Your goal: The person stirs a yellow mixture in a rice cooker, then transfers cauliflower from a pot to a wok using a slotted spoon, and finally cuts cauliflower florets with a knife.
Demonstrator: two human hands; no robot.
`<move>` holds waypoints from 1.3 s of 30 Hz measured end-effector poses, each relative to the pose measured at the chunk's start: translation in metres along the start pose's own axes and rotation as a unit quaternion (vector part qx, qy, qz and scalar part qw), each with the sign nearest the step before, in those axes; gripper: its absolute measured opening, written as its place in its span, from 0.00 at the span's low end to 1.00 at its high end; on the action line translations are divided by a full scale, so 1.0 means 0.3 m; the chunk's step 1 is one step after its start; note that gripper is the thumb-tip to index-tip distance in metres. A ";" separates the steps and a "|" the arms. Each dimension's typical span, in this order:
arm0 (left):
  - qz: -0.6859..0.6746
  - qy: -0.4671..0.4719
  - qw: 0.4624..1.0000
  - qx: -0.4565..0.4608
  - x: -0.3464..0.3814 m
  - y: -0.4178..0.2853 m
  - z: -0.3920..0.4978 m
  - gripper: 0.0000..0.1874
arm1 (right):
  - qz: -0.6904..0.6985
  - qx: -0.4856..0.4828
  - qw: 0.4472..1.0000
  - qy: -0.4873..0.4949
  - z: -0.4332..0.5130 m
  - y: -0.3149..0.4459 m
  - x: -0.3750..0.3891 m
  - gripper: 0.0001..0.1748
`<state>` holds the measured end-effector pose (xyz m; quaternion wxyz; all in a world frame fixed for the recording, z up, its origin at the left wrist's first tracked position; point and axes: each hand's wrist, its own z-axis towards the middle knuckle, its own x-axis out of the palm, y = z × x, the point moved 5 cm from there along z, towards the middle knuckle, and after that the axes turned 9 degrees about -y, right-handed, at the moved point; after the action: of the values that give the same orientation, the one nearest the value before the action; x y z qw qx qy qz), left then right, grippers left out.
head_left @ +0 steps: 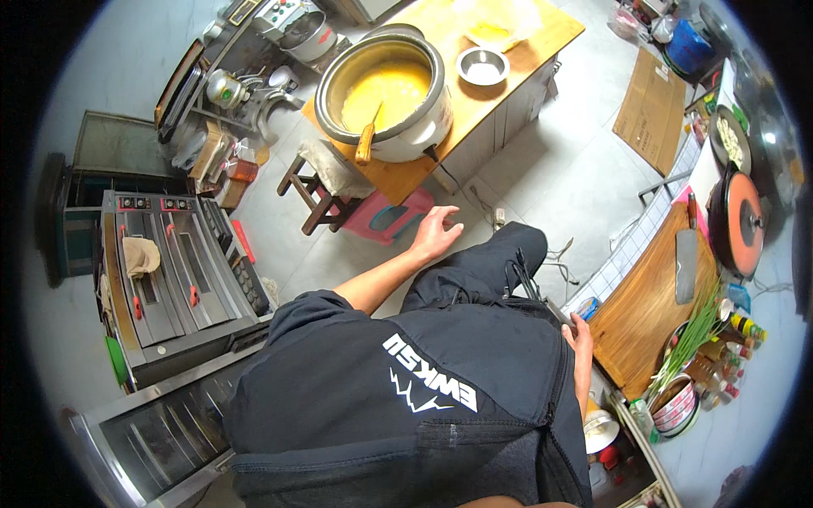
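Note:
My left hand (438,233) is held in the air with its fingers loosely apart and nothing in it. Below and right of the wooden table, it is near a pink plastic stool (390,219). By the counter's edge is my right hand (579,336), fingers apart, with no held thing visible; a small blue container (588,308) lies just beyond it. Whether that hand touches the edge I cannot tell. On the wooden table (470,143) stands a large electric cooker pot (413,136) of yellow liquid, a wooden-handled utensil (365,145) leaning in it. A metal bowl (483,66) is beside the pot.
At right, a wooden cutting board (641,298) bears a cleaver (686,267) and green onions (695,330), near bottles and a lidded pan (743,222). A deck oven (184,273) stands at left. A wooden stool (317,206), cords (562,263) and flattened cardboard (651,114) are around the floor.

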<state>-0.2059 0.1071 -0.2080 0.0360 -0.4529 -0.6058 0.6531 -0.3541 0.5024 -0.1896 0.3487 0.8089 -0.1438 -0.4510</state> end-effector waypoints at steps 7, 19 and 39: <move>-0.013 -0.018 0.999 -0.030 0.121 -0.059 0.111 0.24 | -0.004 -0.042 0.999 -0.001 0.152 0.017 -0.078 0.23; -0.038 -0.007 0.996 -0.081 0.577 -0.115 0.745 0.28 | 0.018 0.022 1.000 0.007 0.771 0.197 -0.303 0.23; -0.179 0.078 0.955 -0.223 1.010 -0.580 1.671 0.26 | 0.052 0.072 0.991 -0.099 1.808 0.323 -1.007 0.30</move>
<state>-0.7895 -0.0470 -0.3029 0.0974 -0.3827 -0.8027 0.4469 -0.9631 0.3626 -0.1221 0.2965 0.7748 -0.2515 -0.4984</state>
